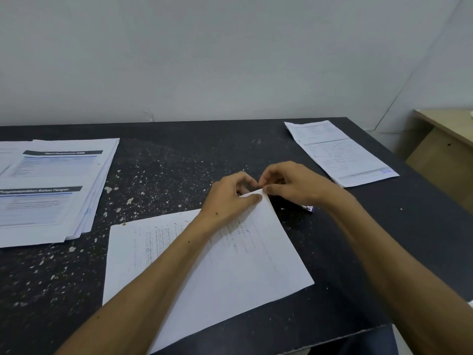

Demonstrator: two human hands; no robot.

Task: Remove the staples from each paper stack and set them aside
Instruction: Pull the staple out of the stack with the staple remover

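Left hand (231, 198) pinching the far corner of the paper stack (225, 265), thumb pressed on top; right hand (289, 184) pinching that same corner, fingertips curled. Staple too small to make out. Stack lying flat on the speckled black table (179, 155). Printed piles far left (51, 188) and far right (340, 152)

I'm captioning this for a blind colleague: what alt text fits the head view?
Both hands, left hand and right hand, pinch the top corner of a white printed paper stack on a speckled black table. More printed stacks lie far left and far right.
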